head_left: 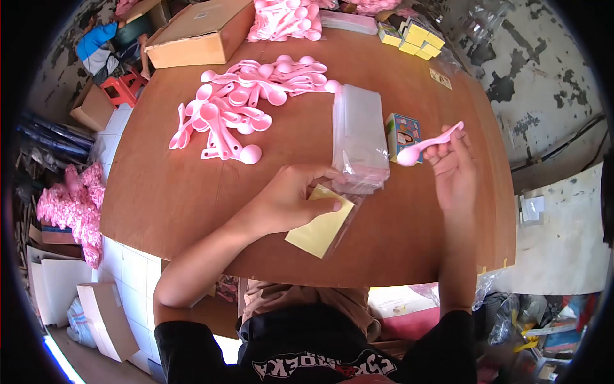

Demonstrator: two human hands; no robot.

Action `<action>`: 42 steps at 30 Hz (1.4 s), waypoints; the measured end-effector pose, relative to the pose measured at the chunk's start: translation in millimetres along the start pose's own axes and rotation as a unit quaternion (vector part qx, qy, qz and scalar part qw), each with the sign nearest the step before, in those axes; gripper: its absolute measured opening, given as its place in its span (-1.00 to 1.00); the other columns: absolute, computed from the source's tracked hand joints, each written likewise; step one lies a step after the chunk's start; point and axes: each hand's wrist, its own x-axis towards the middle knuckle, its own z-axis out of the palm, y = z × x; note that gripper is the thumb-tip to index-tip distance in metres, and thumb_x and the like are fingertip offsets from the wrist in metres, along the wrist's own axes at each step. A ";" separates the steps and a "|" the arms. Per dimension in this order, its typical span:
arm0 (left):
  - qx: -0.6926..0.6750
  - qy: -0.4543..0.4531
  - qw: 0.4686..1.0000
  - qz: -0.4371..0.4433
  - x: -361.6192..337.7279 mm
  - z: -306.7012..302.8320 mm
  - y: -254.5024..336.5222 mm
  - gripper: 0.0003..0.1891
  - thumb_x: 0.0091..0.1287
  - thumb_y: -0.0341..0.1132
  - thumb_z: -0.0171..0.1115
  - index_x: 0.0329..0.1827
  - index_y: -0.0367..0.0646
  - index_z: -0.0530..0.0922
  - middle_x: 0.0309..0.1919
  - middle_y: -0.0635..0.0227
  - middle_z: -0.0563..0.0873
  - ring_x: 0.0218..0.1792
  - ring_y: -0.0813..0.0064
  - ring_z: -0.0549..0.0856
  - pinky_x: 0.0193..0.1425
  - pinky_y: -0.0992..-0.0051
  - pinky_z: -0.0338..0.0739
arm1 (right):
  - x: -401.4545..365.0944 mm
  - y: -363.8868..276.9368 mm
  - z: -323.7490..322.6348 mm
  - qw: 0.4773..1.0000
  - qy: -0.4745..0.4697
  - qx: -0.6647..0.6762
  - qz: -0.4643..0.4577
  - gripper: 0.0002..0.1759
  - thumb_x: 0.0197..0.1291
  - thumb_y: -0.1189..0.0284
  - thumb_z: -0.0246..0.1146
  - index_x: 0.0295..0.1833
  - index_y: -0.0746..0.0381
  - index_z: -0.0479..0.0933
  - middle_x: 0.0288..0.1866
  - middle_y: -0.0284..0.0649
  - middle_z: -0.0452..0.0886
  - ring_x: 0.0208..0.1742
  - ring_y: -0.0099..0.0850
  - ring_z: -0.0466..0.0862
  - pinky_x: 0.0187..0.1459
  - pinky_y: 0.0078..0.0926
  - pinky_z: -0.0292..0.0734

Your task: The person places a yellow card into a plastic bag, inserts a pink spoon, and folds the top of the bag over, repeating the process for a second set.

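Table (192,192): spoon (430,143) in right grip (453,169)

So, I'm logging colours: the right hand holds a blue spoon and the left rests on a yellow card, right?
No: head view shows the spoon in the right hand is pink, not blue. The left hand does rest on a yellow card.

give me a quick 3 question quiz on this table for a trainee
1. True or false: the right hand holds a pink spoon.
2. The left hand rests on: A) a yellow card in a clear bag B) scissors C) a blue cup
3. What stands just right of the stack of clear bags?

Key: 1 true; 2 A; 3 a small printed box.
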 end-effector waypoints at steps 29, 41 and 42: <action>0.092 -0.046 0.993 0.055 0.2 10.0 -2.8 -0.56 0.18 -0.44 0.47 0.13 -0.30 0.59 -0.24 0.30 0.75 -0.38 0.77 0.56 -0.41 0.61 0.44 | -40.5 23.8 7.2 0.979 -0.081 -0.117 0.149 -0.90 0.25 0.42 0.28 -0.31 0.17 0.53 -0.50 -0.40 0.56 -0.56 -0.72 0.44 -0.56 -0.70 0.24; 0.048 -0.018 0.997 0.065 2.7 16.5 -11.6 -0.64 0.21 -0.42 0.45 0.06 -0.33 0.62 -0.18 0.19 0.78 -0.14 0.56 0.72 -0.04 0.48 0.60 | -48.9 23.5 14.0 0.992 -0.030 -0.099 0.072 -0.87 0.27 0.43 0.25 -0.36 0.14 0.49 -0.57 -0.45 0.47 -0.61 -0.71 0.34 -0.57 -0.69 0.18; 0.026 -0.001 0.996 0.080 3.3 17.0 -12.4 -0.63 0.18 -0.38 0.47 0.03 -0.31 0.64 -0.21 0.11 0.78 -0.17 0.45 0.77 -0.06 0.44 0.61 | -48.7 22.5 13.3 0.991 -0.037 -0.096 0.080 -0.86 0.28 0.43 0.25 -0.36 0.14 0.49 -0.57 -0.45 0.46 -0.61 -0.71 0.34 -0.57 -0.69 0.19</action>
